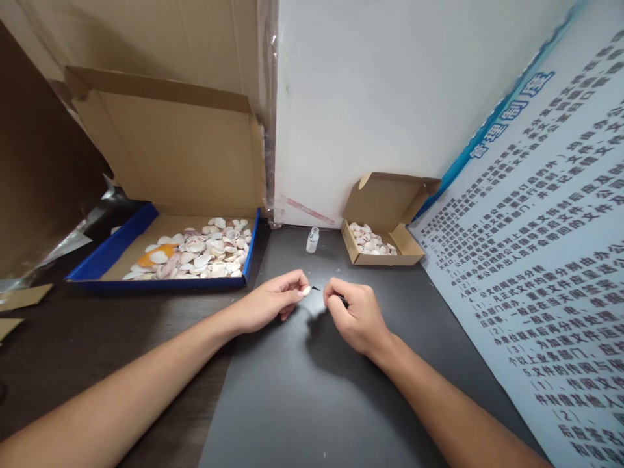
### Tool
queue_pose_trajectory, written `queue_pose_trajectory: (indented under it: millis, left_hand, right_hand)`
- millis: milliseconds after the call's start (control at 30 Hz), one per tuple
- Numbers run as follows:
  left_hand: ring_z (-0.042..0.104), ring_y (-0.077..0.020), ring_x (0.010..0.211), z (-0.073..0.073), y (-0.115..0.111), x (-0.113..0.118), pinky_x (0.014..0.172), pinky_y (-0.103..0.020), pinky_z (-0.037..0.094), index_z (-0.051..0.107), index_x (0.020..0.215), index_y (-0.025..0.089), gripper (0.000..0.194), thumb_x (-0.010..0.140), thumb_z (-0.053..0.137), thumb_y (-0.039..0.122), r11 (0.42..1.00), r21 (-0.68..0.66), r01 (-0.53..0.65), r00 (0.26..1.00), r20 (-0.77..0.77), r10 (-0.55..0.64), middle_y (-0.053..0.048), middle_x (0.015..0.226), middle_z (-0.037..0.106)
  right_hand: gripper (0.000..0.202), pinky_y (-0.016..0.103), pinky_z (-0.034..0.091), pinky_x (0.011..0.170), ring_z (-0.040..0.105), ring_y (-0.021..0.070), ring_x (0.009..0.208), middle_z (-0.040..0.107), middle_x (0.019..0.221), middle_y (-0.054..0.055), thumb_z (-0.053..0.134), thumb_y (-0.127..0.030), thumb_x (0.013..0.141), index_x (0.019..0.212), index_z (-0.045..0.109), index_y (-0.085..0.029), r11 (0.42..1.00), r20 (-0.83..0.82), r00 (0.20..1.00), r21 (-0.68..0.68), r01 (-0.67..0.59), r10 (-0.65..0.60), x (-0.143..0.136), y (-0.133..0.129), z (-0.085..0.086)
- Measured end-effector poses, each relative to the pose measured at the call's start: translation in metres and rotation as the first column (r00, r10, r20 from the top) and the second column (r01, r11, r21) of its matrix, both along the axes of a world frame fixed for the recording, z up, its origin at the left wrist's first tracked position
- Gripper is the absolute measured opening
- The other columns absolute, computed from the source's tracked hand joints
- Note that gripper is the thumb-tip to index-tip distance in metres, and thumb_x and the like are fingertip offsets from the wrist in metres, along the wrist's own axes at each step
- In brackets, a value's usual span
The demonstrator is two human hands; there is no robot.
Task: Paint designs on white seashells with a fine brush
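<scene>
Between its thumb and fingertips, my left hand (273, 301) pinches a small white seashell (307, 290) above the grey mat. Close on its right, my right hand (355, 313) is closed round a thin black brush (316, 288), whose dark tip points left at the shell. A slight gap seems to part the tip from the shell. Most of the brush's handle is hidden in my fingers. Beyond both hands a small clear glass bottle (312, 241), with white contents and no cap on it, stands upright.
At the left, an open blue-edged cardboard box (166, 284) holds many seashells (199, 250) and something orange. A smaller open carton (387, 259) with shells stands at the back right. A white panel (390, 84) rises behind, and a printed board (531, 227) borders the right of the grey mat (287, 403).
</scene>
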State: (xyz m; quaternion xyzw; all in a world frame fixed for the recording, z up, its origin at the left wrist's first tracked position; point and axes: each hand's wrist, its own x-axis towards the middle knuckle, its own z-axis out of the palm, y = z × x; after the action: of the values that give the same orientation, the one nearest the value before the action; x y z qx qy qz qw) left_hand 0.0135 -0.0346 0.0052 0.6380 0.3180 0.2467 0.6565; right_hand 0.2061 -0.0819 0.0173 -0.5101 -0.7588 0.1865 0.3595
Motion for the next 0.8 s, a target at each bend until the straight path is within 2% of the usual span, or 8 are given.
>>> queue_pose_trajectory:
  millis: [167,333,567,800]
  left_hand:
    - [0.035,-0.0101,0.055,0.0009,0.0001,-0.0001,0.053,-0.024,0.034,0.047,0.084,0.020,0.019,0.087,0.054,0.038,1.000,-0.006,0.005,1.000,0.000,-0.005,0.007,0.064,0.036]
    - [0.034,-0.0098,0.055,0.0005,0.0005,-0.0006,0.053,-0.024,0.034,0.048,0.085,0.020,0.018,0.087,0.055,0.037,1.000,-0.015,0.010,1.000,0.007,-0.010,0.007,0.067,0.035]
    - [0.034,-0.0100,0.054,-0.0014,0.0010,-0.0010,0.052,-0.023,0.035,0.047,0.083,0.020,0.021,0.084,0.056,0.039,0.999,-0.034,0.011,0.999,0.037,-0.010,0.007,0.066,0.035]
    - [0.034,-0.0102,0.055,0.0001,0.0012,-0.0006,0.053,-0.024,0.034,0.049,0.084,0.020,0.020,0.083,0.057,0.038,0.999,-0.031,0.012,1.000,0.027,-0.012,0.006,0.067,0.036]
  right_hand:
    - [0.018,0.023,0.033,0.057,0.045,0.0112,0.052,0.050,0.057,-0.003,0.041,-0.016,0.079,0.064,0.050,-0.020,0.990,-0.011,0.991,0.035,-0.136,0.136,-0.0009,-0.0013,0.0005]
    - [0.017,0.023,0.031,0.056,0.043,0.0114,0.052,0.048,0.055,-0.003,0.042,-0.016,0.078,0.064,0.049,-0.020,1.000,-0.013,1.000,0.004,0.005,-0.005,0.0004,0.0005,0.0003]
    - [0.019,0.022,0.033,0.055,0.043,0.0105,0.051,0.048,0.055,-0.004,0.041,-0.014,0.079,0.064,0.051,-0.019,0.988,-0.032,0.989,0.059,-0.143,0.145,-0.0002,-0.0016,0.0007]
    - [0.019,0.022,0.032,0.055,0.043,0.0108,0.051,0.049,0.055,-0.003,0.042,-0.015,0.079,0.064,0.052,-0.019,0.993,-0.023,0.993,0.021,-0.118,0.118,-0.0008,-0.0004,-0.0002]
